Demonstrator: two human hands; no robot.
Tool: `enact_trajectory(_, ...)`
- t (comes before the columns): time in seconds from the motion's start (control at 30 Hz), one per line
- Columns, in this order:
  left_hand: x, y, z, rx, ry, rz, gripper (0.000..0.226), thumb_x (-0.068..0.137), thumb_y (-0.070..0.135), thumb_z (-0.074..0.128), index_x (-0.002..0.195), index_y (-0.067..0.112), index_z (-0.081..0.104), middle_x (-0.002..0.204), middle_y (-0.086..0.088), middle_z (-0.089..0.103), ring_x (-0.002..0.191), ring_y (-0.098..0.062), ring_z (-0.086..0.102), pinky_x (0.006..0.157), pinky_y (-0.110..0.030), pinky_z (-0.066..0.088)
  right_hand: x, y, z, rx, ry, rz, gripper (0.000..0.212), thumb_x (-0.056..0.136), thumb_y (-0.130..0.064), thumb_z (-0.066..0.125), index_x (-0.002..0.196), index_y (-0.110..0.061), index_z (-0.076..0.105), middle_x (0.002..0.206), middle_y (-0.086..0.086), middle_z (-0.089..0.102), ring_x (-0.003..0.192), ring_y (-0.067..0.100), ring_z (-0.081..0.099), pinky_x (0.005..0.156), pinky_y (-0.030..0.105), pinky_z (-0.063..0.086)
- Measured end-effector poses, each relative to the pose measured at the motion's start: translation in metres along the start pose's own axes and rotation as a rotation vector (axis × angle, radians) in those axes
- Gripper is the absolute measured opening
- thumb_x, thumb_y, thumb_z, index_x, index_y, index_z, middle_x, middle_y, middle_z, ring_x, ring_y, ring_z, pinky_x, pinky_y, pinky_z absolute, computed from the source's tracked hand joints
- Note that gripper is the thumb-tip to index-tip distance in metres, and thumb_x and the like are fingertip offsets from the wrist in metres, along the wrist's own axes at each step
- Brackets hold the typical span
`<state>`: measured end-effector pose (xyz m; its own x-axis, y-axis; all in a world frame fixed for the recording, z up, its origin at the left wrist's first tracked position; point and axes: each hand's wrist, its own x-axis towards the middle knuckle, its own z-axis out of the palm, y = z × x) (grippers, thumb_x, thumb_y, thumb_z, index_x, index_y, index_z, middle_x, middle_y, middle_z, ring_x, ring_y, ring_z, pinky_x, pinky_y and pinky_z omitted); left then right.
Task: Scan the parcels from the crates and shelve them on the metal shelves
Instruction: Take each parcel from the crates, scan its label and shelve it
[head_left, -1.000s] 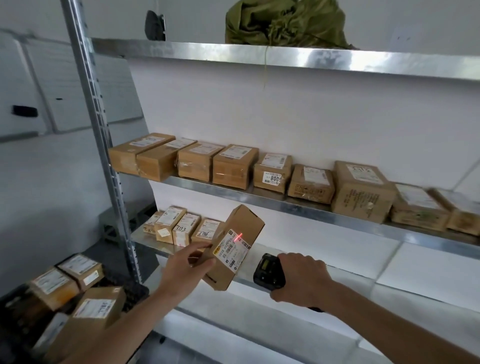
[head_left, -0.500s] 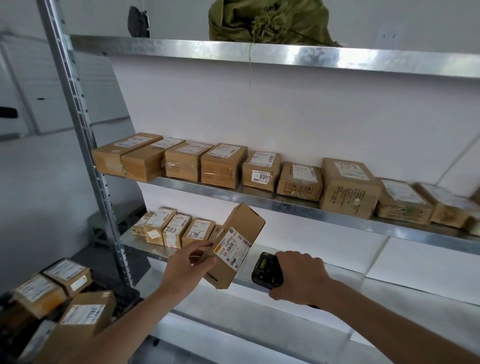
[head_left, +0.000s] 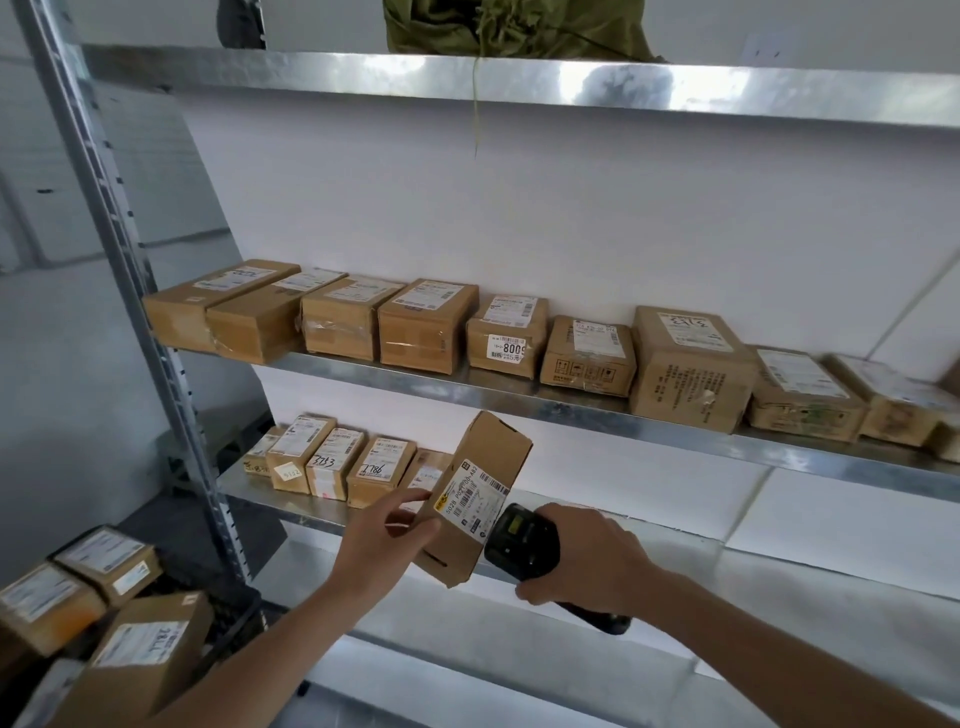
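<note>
Two hands work in front of the shelves. The left hand (head_left: 387, 535) grasps a small brown cardboard parcel (head_left: 475, 499), tilted, with its white label facing the black handheld scanner (head_left: 524, 540), which the right hand (head_left: 587, 561) clenches just beside it. I judge the scanning step is in hand. At the lower left, more brown labelled parcels (head_left: 135, 639) wait in a dark crate. Next, the parcel needs a free place on the lower metal shelf (head_left: 311, 512), right of the row of small boxes (head_left: 332, 462); the middle shelf (head_left: 571, 410) looks nearly full.
</note>
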<state>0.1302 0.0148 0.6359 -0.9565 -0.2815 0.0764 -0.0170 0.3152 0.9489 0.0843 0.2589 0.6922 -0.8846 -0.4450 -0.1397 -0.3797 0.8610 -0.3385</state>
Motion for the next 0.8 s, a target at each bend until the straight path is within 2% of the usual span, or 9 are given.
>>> enact_trajectory(0.13,0.009,-0.016,0.027,-0.040,-0.052,-0.046,0.028,0.091,0.032,0.072,0.118,0.034,0.064,0.105,0.009,0.073,0.099,-0.013,0.070,0.082,-0.030,0.061,0.013,0.010,0.023,0.159,0.022,-0.064,0.072,0.071,-0.048,0.085,0.135,-0.038,0.053,0.123,-0.016,0.067,0.101,0.008,0.062,0.079,0.018,0.047)
enact_trajectory(0.23,0.015,-0.036,0.044,-0.097,-0.091,-0.094,0.025,0.094,0.032,0.068,0.118,0.033,0.063,0.107,0.006,0.072,0.098,-0.018,0.070,0.080,-0.037,0.063,0.024,0.016,0.047,0.215,0.019,-0.077,0.081,0.073,-0.043,0.085,0.143,-0.038,0.045,0.133,-0.016,0.064,0.105,0.007,0.061,0.088,0.018,0.050)
enact_trajectory(0.33,0.028,-0.058,0.054,-0.190,-0.155,-0.167,0.028,0.091,0.039,0.069,0.118,0.035,0.062,0.111,0.008,0.071,0.098,-0.017,0.071,0.072,-0.032,0.063,0.044,0.023,0.073,0.221,0.016,-0.056,0.083,0.074,-0.044,0.086,0.144,-0.040,0.042,0.130,-0.016,0.066,0.109,0.006,0.062,0.094,0.021,0.051)
enact_trajectory(0.4,0.043,-0.074,0.058,-0.242,-0.233,-0.236,0.032,0.086,0.039,0.076,0.115,0.040,0.063,0.109,0.013,0.073,0.096,-0.013,0.072,0.073,-0.027,0.061,0.060,0.030,0.089,0.236,0.039,-0.025,0.081,0.074,-0.043,0.086,0.142,-0.041,0.043,0.126,-0.017,0.067,0.106,0.005,0.061,0.090,0.017,0.048)
enact_trajectory(0.47,0.059,-0.091,0.062,-0.253,-0.329,-0.264,0.038,0.082,0.025,0.082,0.114,0.040,0.066,0.107,0.015,0.074,0.092,-0.014,0.074,0.075,-0.028,0.060,0.078,0.037,0.103,0.262,0.060,0.020,0.082,0.071,-0.041,0.087,0.141,-0.043,0.045,0.124,-0.018,0.068,0.105,0.004,0.061,0.088,0.016,0.048)
enact_trajectory(0.5,0.067,-0.102,0.063,-0.241,-0.362,-0.260,0.042,0.082,0.017,0.082,0.114,0.038,0.066,0.107,0.015,0.075,0.091,-0.015,0.074,0.074,-0.027,0.059,0.086,0.041,0.111,0.275,0.066,0.040,0.084,0.068,-0.041,0.088,0.141,-0.044,0.047,0.124,-0.018,0.068,0.106,0.005,0.062,0.092,0.020,0.051)
enact_trajectory(0.6,0.088,-0.138,0.066,-0.210,-0.376,-0.238,0.045,0.081,0.007,0.081,0.114,0.033,0.066,0.103,0.015,0.076,0.093,-0.014,0.074,0.073,-0.023,0.059,0.112,0.052,0.136,0.279,0.045,0.072,0.087,0.061,-0.047,0.086,0.140,-0.045,0.049,0.121,-0.019,0.070,0.107,0.005,0.064,0.095,0.026,0.055)
enact_trajectory(0.73,0.112,-0.181,0.075,-0.135,-0.370,-0.181,0.045,0.079,0.023,0.085,0.115,0.038,0.063,0.107,0.017,0.075,0.102,-0.011,0.070,0.082,-0.022,0.057,0.150,0.067,0.168,0.309,0.018,0.111,0.088,0.055,-0.048,0.083,0.137,-0.044,0.052,0.115,-0.020,0.071,0.103,0.004,0.065,0.090,0.026,0.057)
enact_trajectory(0.8,0.125,-0.201,0.080,-0.109,-0.353,-0.180,0.045,0.081,0.023,0.084,0.117,0.038,0.062,0.105,0.019,0.075,0.101,-0.007,0.070,0.080,-0.020,0.056,0.168,0.074,0.184,0.314,0.005,0.121,0.087,0.056,-0.048,0.084,0.137,-0.043,0.052,0.115,-0.017,0.070,0.103,0.004,0.064,0.091,0.026,0.057)
